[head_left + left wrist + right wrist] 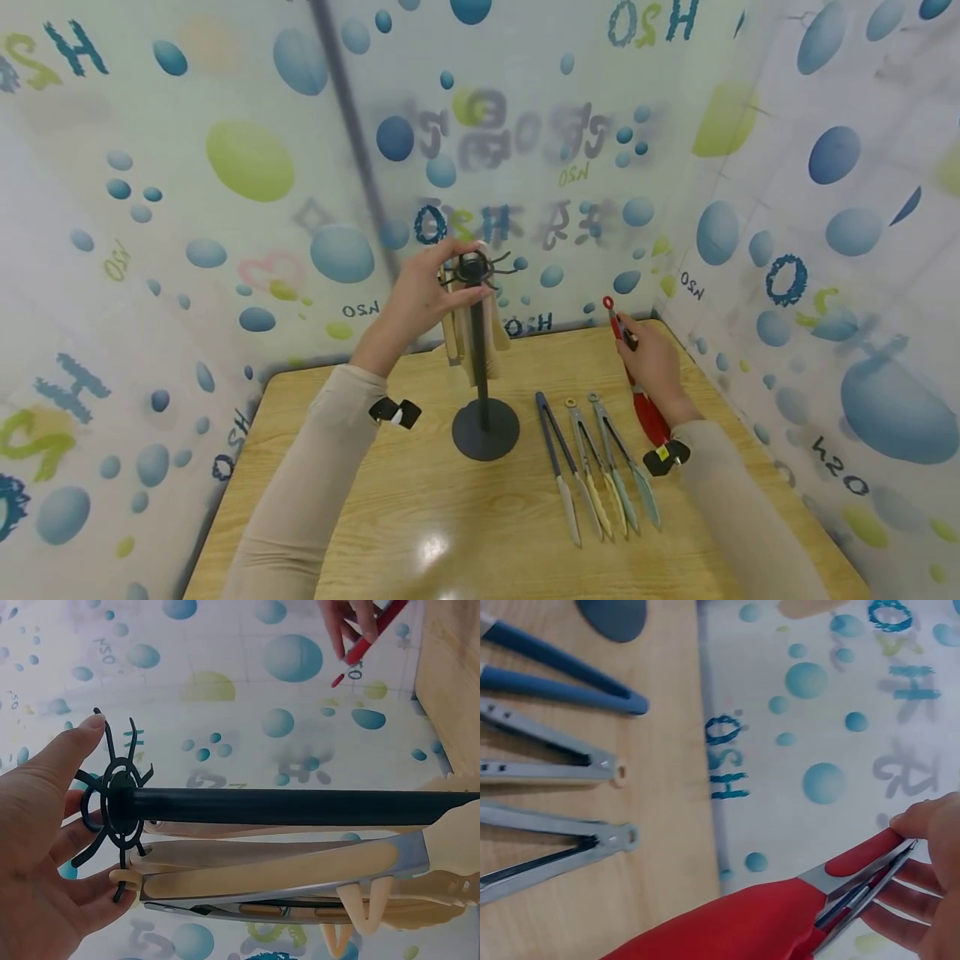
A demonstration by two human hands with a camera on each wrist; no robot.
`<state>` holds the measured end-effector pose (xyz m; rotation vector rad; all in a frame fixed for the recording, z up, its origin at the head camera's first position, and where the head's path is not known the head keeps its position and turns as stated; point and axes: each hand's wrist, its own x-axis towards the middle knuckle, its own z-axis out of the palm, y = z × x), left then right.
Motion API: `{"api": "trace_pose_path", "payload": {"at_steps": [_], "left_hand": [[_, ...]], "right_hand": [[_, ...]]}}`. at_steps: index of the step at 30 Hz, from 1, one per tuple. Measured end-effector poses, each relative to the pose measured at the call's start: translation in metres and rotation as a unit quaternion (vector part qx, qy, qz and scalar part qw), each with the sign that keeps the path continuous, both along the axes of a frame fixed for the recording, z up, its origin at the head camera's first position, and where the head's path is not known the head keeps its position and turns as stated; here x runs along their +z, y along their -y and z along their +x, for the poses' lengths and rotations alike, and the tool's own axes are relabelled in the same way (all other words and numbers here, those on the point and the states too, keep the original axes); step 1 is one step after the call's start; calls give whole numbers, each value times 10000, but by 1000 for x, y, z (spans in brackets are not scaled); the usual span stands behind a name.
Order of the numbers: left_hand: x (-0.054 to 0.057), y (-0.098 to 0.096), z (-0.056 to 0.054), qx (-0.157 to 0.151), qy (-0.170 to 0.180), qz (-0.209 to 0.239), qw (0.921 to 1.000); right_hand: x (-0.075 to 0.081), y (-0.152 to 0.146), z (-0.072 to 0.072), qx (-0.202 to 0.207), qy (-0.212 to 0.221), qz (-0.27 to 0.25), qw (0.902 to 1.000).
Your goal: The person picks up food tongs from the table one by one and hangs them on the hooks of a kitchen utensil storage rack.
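My left hand (422,292) grips the hooked top of a black utensil stand (481,367), thumb and fingers on either side of the hook ring (124,799). Cream-coloured utensils (270,874) hang from the hooks behind the pole, one with a metal-edged handle. Over at the right, my right hand (654,358) holds a pair of red tongs (735,922) by the handle end, with the wide red heads pointing toward me. In the right wrist view, the thumb lies on one red grip and the fingers on the opposite arm.
Between stand and right arm lie blue tongs (561,458), cream-tipped tongs (596,483) and pale green-tipped tongs (626,467), side by side. The wooden table (405,517) meets patterned walls (420,67) at the back and right. The stand's round base (468,443) rests on the table.
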<state>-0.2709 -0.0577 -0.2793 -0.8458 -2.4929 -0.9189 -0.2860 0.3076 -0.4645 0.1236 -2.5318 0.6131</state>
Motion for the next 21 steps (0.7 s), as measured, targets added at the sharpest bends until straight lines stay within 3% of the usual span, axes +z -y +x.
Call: {"api": "trace_pose_path", "payload": {"at_steps": [8, 21], "left_hand": [[0, -1, 0, 81, 41, -26, 10000], [-1, -2, -1, 72, 61, -47, 9999]], "right_hand": [[24, 9, -1, 187, -556, -154, 9982], [55, 31, 1, 718, -1083, -624, 9896]]}}
